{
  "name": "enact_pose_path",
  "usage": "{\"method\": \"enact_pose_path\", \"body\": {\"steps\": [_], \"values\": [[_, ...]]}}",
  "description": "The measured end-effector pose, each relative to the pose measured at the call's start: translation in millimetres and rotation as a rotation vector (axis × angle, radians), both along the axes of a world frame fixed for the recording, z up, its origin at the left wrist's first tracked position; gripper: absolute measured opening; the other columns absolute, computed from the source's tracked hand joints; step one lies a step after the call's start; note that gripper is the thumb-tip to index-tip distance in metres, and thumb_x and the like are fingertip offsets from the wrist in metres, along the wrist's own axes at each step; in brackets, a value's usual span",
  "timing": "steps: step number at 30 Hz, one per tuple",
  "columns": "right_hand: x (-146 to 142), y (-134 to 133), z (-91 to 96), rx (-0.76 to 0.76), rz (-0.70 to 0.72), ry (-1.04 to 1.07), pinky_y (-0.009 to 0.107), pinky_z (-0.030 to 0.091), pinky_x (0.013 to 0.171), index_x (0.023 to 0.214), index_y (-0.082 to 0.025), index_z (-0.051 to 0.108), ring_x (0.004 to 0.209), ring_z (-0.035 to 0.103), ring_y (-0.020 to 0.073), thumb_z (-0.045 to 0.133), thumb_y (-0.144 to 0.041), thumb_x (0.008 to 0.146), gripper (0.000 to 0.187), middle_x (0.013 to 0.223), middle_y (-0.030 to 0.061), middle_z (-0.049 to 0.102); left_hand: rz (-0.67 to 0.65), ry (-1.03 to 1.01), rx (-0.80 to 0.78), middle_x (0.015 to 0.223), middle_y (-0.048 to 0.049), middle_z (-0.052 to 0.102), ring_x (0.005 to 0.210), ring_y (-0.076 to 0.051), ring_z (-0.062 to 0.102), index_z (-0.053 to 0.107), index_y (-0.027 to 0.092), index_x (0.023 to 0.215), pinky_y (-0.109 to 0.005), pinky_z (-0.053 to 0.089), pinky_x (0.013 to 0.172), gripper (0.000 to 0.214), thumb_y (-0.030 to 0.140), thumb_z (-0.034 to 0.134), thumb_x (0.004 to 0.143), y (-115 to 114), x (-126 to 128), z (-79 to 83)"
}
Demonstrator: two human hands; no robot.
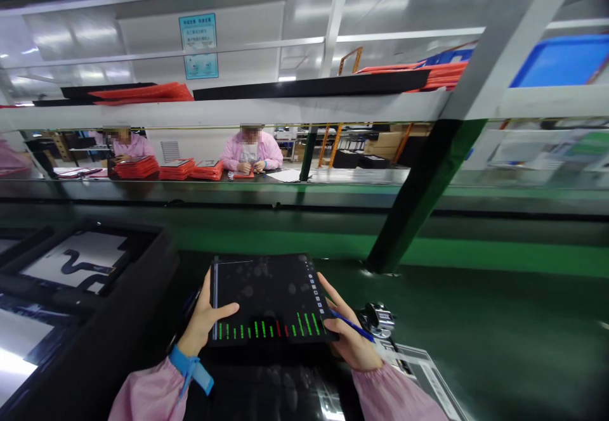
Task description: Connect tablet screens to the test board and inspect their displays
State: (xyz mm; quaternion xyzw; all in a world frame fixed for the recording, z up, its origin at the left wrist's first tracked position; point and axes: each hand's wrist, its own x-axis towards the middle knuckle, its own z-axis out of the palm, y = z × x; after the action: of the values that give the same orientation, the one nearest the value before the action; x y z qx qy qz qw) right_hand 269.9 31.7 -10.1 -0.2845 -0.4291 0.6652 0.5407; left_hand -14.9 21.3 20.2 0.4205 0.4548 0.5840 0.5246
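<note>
I hold a black rectangular panel [269, 297] in both hands, tilted up toward me; small green and red bars run along its near edge and small squares down its right side. My left hand [203, 323] grips its left edge, thumb lying on the glossy face. My right hand [349, 335] holds the right edge and also pinches a blue pen [353, 326]. Pink sleeves cover both arms, and a blue strap [190, 367] circles the left wrist.
A black tray [90, 262] with a white sheet stands at the left. A small metal tool [378, 316] and a paper sheet [428, 376] lie to the right on the green belt [499, 319]. Two people in pink sit across the line beside orange stacks [176, 168]. A slanted post [419, 193] rises ahead.
</note>
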Motion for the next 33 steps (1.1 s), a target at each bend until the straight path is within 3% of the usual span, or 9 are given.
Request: {"method": "enact_pose_path", "body": {"steps": [12,16,21,25,28,31,33], "values": [[-1.7,-4.1,4.3,-0.02,-0.031,0.01,0.042,0.048,0.085,0.145,-0.033,0.032,0.104,0.062,0.0293,0.068,-0.027,0.068,0.085,0.128,0.0047,0.06,0.037,0.168,0.051,0.147,-0.0103,0.041,0.135,-0.033,0.037,0.024,0.025,0.145,-0.044,0.031,0.112,0.113,0.024,0.087,0.051,-0.3,5.7,-2.4],[-4.2,-2.0,2.8,-0.062,-0.085,0.002,0.04,0.05,0.08,0.144,-0.031,0.035,0.101,0.063,0.0294,0.067,-0.031,0.073,0.078,0.123,0.005,0.064,0.025,0.072,0.048,0.146,-0.0087,0.043,0.137,-0.031,0.034,0.029,0.024,0.144,-0.04,0.03,0.112,0.098,0.035,0.081,0.062,-1.0,6.1,-4.6],[-6.5,3.3,-6.6,-0.039,-0.274,-0.13,0.037,0.051,0.065,0.141,-0.027,0.044,0.076,0.066,0.0277,0.069,-0.04,0.076,0.07,0.088,0.0022,0.073,0.155,-0.013,0.04,0.147,-0.0012,0.043,0.138,-0.026,0.033,0.048,0.029,0.133,-0.037,0.03,0.113,0.055,0.05,0.059,0.083,2.1,3.4,-10.8],[-4.4,4.5,-8.5,-0.036,-0.301,-0.185,0.032,0.048,0.056,0.138,-0.026,0.048,0.06,0.062,0.0222,0.07,-0.039,0.074,0.069,0.062,-0.0021,0.066,0.325,0.192,0.031,0.116,-0.0051,0.067,0.118,-0.031,0.056,0.065,0.025,0.107,-0.041,0.042,0.1,0.039,0.052,0.063,0.079,6.2,-4.3,-9.8],[-5.6,2.4,-3.1,-0.069,-0.332,-0.189,0.029,0.044,0.05,0.138,-0.025,0.049,0.051,0.056,0.0178,0.072,-0.037,0.072,0.071,0.049,-0.0055,0.056,0.356,0.276,0.087,0.097,-0.0068,0.071,0.105,-0.033,0.061,0.07,0.021,0.083,-0.044,0.043,0.097,0.03,0.05,0.07,0.073,6.9,-8.6,-3.4],[-8.8,0.4,4.2,-0.112,-0.39,-0.154,0.026,0.04,0.047,0.139,-0.026,0.046,0.047,0.051,0.0156,0.074,-0.037,0.068,0.077,0.047,-0.0077,0.05,0.333,0.404,0.236,0.124,-0.0064,0.062,0.124,-0.034,0.049,0.073,0.024,0.073,-0.045,0.031,0.11,0.018,0.042,0.073,0.072,1.4,-8.7,4.9],[-9.8,0.9,7.4,-0.137,-0.439,-0.12,0.025,0.038,0.047,0.14,-0.028,0.044,0.047,0.049,0.0149,0.075,-0.036,0.065,0.081,0.047,-0.0086,0.049,0.215,0.52,0.363,0.14,-0.0011,0.049,0.137,-0.034,0.032,0.075,0.028,0.068,-0.048,0.019,0.115,0.009,0.035,0.074,0.073,-6.5,-9.5,8.6]]}}
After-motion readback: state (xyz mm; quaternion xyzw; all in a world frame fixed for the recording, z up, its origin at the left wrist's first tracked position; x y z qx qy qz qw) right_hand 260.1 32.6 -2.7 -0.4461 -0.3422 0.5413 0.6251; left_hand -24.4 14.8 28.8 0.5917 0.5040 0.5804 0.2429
